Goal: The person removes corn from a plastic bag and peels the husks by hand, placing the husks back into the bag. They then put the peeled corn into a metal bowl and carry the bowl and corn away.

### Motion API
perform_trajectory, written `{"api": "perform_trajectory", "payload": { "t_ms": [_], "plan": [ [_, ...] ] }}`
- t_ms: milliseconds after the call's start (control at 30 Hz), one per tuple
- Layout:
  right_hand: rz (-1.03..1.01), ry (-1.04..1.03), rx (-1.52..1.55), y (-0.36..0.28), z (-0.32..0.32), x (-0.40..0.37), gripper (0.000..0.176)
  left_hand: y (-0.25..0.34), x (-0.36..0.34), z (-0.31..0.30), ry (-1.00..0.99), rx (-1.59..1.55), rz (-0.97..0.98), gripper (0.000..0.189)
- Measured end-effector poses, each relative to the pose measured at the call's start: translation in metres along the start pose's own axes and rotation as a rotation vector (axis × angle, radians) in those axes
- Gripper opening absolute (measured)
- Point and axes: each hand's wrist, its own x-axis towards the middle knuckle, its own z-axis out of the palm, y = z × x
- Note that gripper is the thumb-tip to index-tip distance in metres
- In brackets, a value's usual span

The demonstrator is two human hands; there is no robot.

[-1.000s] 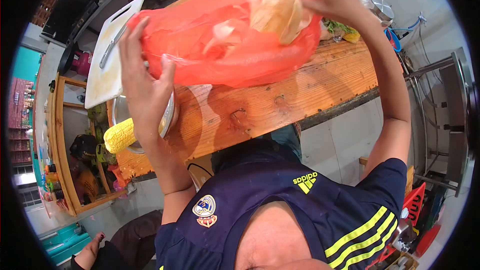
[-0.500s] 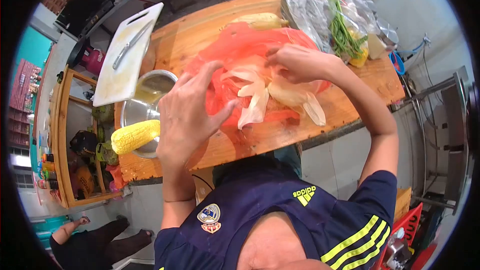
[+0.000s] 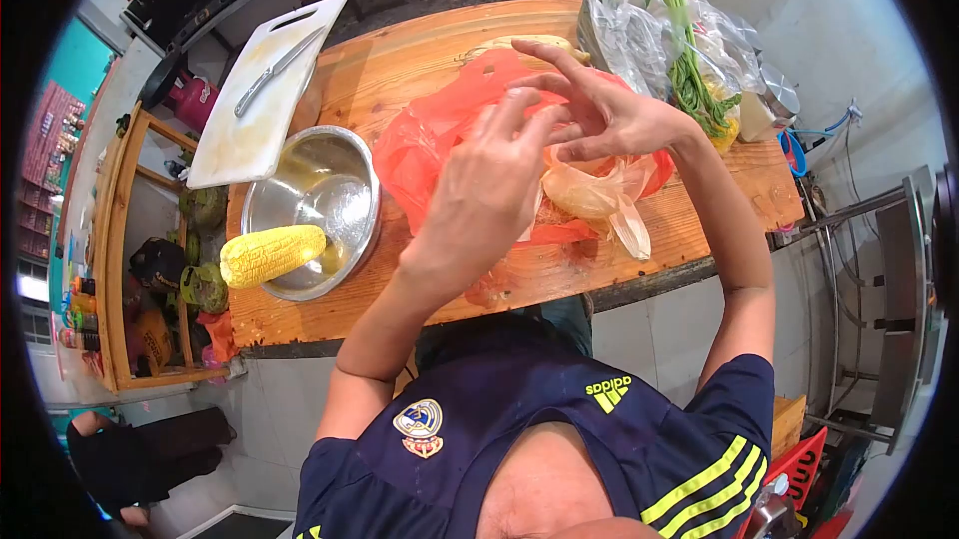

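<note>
Both hands hang close together above a red plastic bag (image 3: pixel 405 164) spread on the wooden table. My left hand (image 3: pixel 489 174) has its fingers bent and slightly apart, a little blurred, with the tips near the other hand's thumb; I see nothing in it. Index finger stretched out and fingers spread, my right hand (image 3: pixel 624 119) is open. Peeled pale corn husks (image 3: pixel 589 194) lie on the bag beneath, partly hidden by the hands. On the left, a bare yellow corn cob (image 3: pixel 272 255) rests across the rim of a steel bowl (image 3: pixel 365 244).
A white cutting board (image 3: pixel 235 139) with a knife (image 3: pixel 280 69) on it stands at the table's left, overlapping the bowl. Behind the bag lies an ear of corn in its husk (image 3: pixel 489 46). Plastic bags (image 3: pixel 624 29) and green stalks (image 3: pixel 689 89) fill the far right corner. A person (image 3: pixel 140 454) is at lower left.
My left hand has moved right and up from beside the bowl to meet my right hand. The right hand has lifted from the husks and spread its fingers. The bowl is now more visible.
</note>
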Motion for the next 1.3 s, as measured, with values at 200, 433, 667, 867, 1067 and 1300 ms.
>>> {"api": "perform_trajectory", "payload": {
  "t_ms": [200,433,667,867,1067,1300],
  "plan": [
    [-0.027,0.045,0.354,0.011,-0.005,-0.003,0.115,-0.010,0.004,0.032,0.123,-0.004,0.082,0.027],
    [0.015,0.030,0.509,-0.004,-0.026,-0.024,0.113,-0.038,-0.009,0.024,0.010,0.079,-0.068,0.010],
    [0.101,0.100,0.511,-0.021,-0.025,-0.031,0.088,-0.042,-0.003,0.022,0.017,0.006,-0.238,0.023],
    [0.122,0.021,0.403,-0.018,-0.006,-0.017,0.092,-0.026,0.007,0.020,-0.041,-0.137,-0.136,0.043],
    [0.132,-0.022,0.420,-0.014,-0.003,-0.020,0.093,-0.029,0.002,0.017,-0.040,-0.277,-0.203,0.018],
    [0.110,0.120,0.379,-0.018,-0.022,-0.036,0.099,-0.044,-0.003,0.016,-0.031,0.110,-0.202,0.011]
  ]
}}
